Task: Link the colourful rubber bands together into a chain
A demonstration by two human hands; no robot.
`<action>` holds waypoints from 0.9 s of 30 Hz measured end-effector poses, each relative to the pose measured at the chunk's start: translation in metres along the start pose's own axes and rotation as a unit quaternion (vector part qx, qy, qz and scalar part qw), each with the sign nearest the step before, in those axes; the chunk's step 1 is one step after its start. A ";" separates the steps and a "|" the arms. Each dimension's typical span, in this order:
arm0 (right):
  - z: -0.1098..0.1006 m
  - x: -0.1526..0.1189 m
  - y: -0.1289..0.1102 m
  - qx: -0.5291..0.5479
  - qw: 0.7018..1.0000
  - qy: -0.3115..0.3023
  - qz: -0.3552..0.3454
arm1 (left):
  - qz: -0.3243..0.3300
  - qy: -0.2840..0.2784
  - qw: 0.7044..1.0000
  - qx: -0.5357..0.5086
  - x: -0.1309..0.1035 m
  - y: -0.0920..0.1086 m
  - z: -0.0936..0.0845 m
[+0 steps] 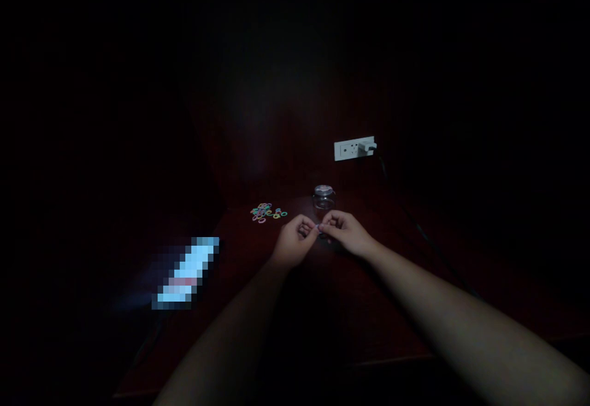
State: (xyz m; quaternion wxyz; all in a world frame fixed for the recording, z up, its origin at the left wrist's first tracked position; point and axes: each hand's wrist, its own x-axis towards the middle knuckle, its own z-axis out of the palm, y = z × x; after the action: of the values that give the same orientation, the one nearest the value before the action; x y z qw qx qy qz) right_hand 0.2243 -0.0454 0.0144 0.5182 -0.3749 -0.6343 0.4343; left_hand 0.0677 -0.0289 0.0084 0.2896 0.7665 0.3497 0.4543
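My left hand (297,238) and my right hand (343,232) meet above the dark red table, fingertips pinched together. Between them is a small pale band (318,226), much like the small hair ties nearby; most of it is hidden by the fingers. Just behind the hands stands a clear glass jar (324,199) with its lid on. To the left of the jar lies a loose pile of colourful hair ties (262,212), in pink, green, yellow and other colours.
At the left a lit, blurred-out screen (187,274) lies on the table (369,320). A white wall socket (354,148) with a plug (367,146) in it is behind the jar. A dark cable (421,231) runs down the right side. The surroundings are very dark.
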 end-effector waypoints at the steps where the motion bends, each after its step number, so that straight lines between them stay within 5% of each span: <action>1: 0.000 0.000 0.000 0.010 1.000 -0.007 0.002 | -0.001 0.002 1.000 -0.002 0.000 0.000 0.000; 27: 0.000 0.000 0.002 -0.063 0.997 0.019 -0.032 | -0.013 -0.029 0.999 -0.027 -0.001 0.002 0.002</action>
State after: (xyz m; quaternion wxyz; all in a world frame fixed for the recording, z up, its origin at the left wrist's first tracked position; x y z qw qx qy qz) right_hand 0.2241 -0.0448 0.0123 0.5192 -0.3942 -0.6622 0.3695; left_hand 0.0698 -0.0310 0.0082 0.3263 0.7666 0.3382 0.4375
